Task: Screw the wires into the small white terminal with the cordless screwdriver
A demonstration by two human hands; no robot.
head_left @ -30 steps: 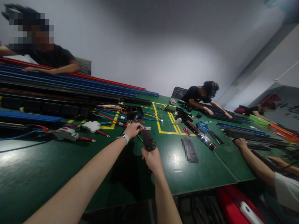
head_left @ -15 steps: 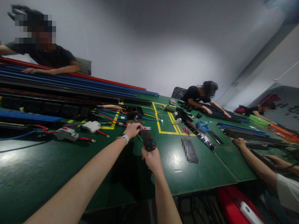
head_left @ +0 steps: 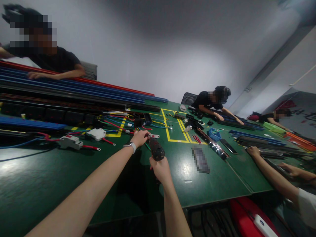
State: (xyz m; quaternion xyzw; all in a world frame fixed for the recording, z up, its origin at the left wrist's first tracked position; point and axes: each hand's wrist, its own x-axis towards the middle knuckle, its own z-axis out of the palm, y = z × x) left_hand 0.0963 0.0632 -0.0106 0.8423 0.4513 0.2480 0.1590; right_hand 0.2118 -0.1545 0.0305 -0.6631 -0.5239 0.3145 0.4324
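Observation:
My right hand [head_left: 160, 168] is wrapped round the handle of a dark power screwdriver [head_left: 157, 149], which points away from me over the green table. Its far end meets a small white part with a red mark [head_left: 154, 136]. My left hand [head_left: 140, 138], with a watch on the wrist, has its fingers closed at the left side of that white part and seems to hold it. Red, blue and green wires lie just beyond. To the left rest two white breakers [head_left: 96, 134] [head_left: 70, 142] with red leads.
Long blue and red rails [head_left: 98, 86] run across the back left. A phone [head_left: 200, 159], red pliers [head_left: 197, 139] and a blue bin [head_left: 214, 134] lie to the right. Co-workers sit across the table; another person's hands [head_left: 253, 151] are at the right edge.
My hands, the screwdriver and the white part look the same. The person at the far left has shifted slightly, and the near co-worker's arm at the right has moved a little.

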